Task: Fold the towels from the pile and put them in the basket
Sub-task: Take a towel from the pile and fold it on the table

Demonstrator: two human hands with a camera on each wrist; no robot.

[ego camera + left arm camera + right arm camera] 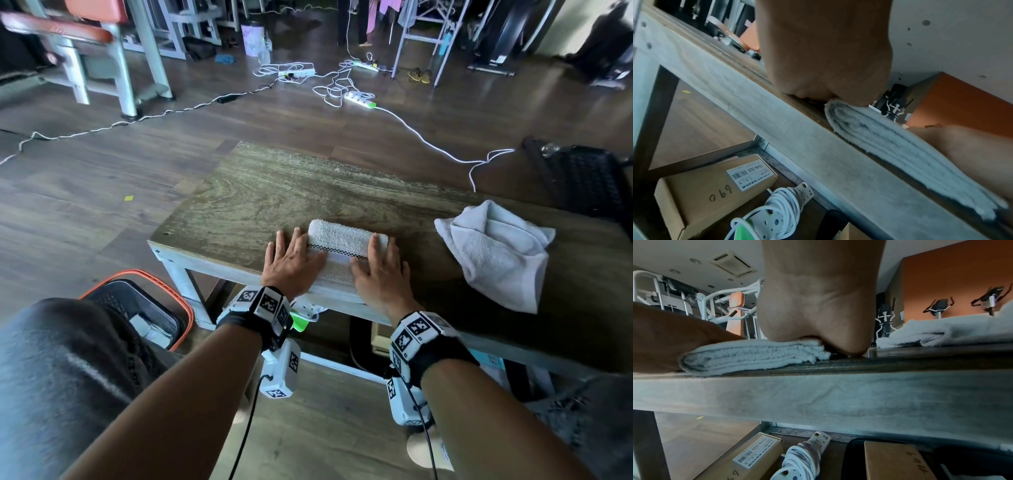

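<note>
A folded white towel [339, 248] with a dark checked stripe lies near the front edge of the wooden table [274, 192]. My left hand [293, 262] lies flat on its left end, fingers straight. My right hand [378, 265] presses flat on its right end. The wrist views show the towel's stacked layers [890, 142] [756, 355] under each palm [826, 65] [818, 305]. A loose, crumpled white towel [496, 253] [951, 332] lies to the right on the table. The orange-rimmed basket [174, 298] stands on the floor at the lower left, with something white inside, partly hidden by my knee.
Under the table lie cardboard boxes [701, 194] and a coiled white power strip [785, 206]. White cables and power strips [359, 97] trail across the wooden floor beyond. A dark mesh crate [582, 178] stands at the right. Gym machines fill the background.
</note>
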